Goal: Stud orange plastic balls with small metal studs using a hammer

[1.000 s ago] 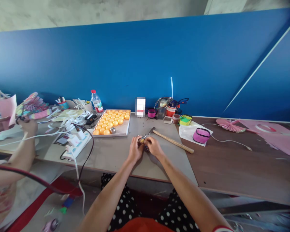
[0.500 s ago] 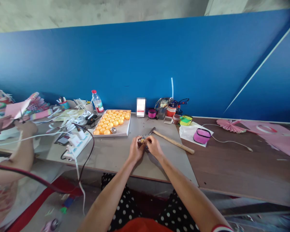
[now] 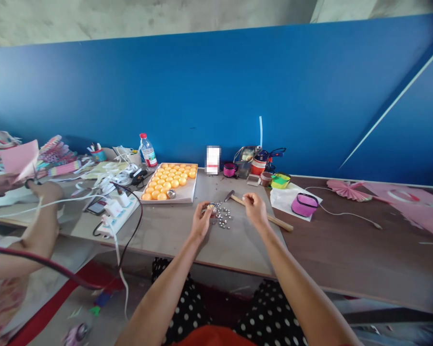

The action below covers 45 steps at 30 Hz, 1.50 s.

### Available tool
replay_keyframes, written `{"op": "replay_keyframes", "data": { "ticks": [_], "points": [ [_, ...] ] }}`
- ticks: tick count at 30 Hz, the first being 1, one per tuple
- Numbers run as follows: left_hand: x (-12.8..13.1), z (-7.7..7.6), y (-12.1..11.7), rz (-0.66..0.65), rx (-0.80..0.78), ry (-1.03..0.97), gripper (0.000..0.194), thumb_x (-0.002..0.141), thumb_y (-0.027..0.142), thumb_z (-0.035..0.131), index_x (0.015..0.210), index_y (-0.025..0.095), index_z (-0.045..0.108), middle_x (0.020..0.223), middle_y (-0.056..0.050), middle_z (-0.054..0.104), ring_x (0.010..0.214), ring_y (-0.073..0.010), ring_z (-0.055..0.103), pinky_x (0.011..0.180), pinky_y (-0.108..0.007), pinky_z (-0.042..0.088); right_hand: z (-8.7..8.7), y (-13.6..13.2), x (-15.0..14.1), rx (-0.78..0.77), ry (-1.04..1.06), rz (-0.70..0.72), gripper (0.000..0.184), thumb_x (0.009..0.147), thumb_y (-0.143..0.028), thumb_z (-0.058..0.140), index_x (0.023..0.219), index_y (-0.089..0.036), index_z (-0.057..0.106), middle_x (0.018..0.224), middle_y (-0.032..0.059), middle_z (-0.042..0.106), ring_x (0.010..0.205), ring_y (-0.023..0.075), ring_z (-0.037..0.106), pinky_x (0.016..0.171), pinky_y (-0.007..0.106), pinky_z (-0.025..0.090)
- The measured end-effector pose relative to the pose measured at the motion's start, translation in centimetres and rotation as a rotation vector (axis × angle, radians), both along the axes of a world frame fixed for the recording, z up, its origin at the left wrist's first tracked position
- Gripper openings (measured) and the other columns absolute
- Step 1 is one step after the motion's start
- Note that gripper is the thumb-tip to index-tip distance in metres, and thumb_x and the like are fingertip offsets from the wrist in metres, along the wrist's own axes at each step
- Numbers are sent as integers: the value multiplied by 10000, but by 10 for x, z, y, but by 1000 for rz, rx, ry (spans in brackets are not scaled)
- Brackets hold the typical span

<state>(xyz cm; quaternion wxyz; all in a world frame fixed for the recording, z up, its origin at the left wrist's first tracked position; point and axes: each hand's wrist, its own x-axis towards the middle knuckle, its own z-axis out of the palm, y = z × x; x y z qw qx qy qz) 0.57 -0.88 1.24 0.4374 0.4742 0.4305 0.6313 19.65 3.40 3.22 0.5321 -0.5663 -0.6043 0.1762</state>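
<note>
My left hand (image 3: 202,223) is closed on a small ball (image 3: 212,208), partly orange and partly covered in shiny silver pieces, held just above the grey mat (image 3: 187,230). Several small silver pieces (image 3: 224,217) lie scattered on the mat right beside it. My right hand (image 3: 254,208) hovers over the wooden handle of a hammer (image 3: 260,213), thumb and fingers pinched together; whatever they pinch is too small to make out. A flat tray of orange balls (image 3: 169,181) with one silver-covered ball (image 3: 171,193) sits behind my left hand.
Another person's arm (image 3: 39,216) at the left holds scissors and pink paper (image 3: 19,158). A power strip with cables (image 3: 117,214), a water bottle (image 3: 148,153), pots and cups (image 3: 254,166), a pink pouch (image 3: 304,204) and pink paper fans (image 3: 346,187) stand along the table.
My right hand has come off the ball and moved right, over the hammer handle. The silver pieces on the mat now show. The camera view shifted slightly.
</note>
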Motion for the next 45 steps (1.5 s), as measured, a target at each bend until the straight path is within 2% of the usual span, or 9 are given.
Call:
{"op": "replay_keyframes", "data": {
  "ticks": [7,11,14,21,26,30,35,40,45],
  "points": [
    [1,6,-2,32,-30,15,257,752,349,564,945,180,545,905,-34,573,697,-118,600,667,-278,506,-17,-6,28,-114,-644,-295,277,747,-239,508,1001,-162,583,1016,146,571,972,279,480,807,400,339],
    [0,4,-1,10,-31,1,263,756,349,560,958,182,544,910,-37,574,697,-117,601,683,-280,506,-25,-10,30,-259,-804,-265,231,782,-266,494,967,-176,598,974,147,577,937,278,491,759,392,334],
    [0,0,1,-10,-24,-49,265,757,338,560,973,188,540,934,-40,576,708,-115,604,709,-290,504,-26,-10,31,-256,-870,-218,186,807,-251,467,902,-181,610,948,138,581,900,268,498,711,364,332],
    [-1,-4,3,37,-47,-86,374,685,261,639,1030,191,515,981,-47,580,755,-120,609,760,-307,492,-17,-15,30,20,-795,-205,251,876,-248,356,958,-160,576,873,124,593,830,233,511,721,340,325],
    [-2,-9,6,91,-34,-57,377,679,273,648,1026,188,526,968,-45,592,797,-132,598,750,-293,482,-8,-29,21,286,-681,-25,275,896,-249,305,913,-151,561,847,108,598,811,207,512,738,322,328],
    [-3,-12,8,99,-32,-72,390,664,269,666,1022,188,535,965,-43,581,783,-127,594,743,-289,477,-7,-34,15,346,-774,88,239,891,-259,351,832,-175,568,770,72,599,748,178,503,703,302,306],
    [-3,-11,7,57,-29,-109,403,668,295,672,1031,191,530,898,-25,584,727,-121,593,723,-289,474,-8,-33,11,462,-745,41,204,885,-221,374,803,-170,554,735,56,587,707,163,485,672,292,290],
    [-4,-12,8,114,-29,-88,392,656,302,683,1004,190,542,925,-36,591,744,-132,599,728,-293,474,-8,-33,11,438,-776,43,195,872,-225,410,738,-181,545,685,38,569,667,155,470,657,287,280],
    [-4,-14,9,76,-1,-60,393,662,311,679,1010,188,545,925,-38,591,738,-129,597,722,-282,475,-9,-34,12,440,-719,12,186,873,-210,387,802,-172,554,759,57,591,734,169,484,692,293,281]
  ]
}}
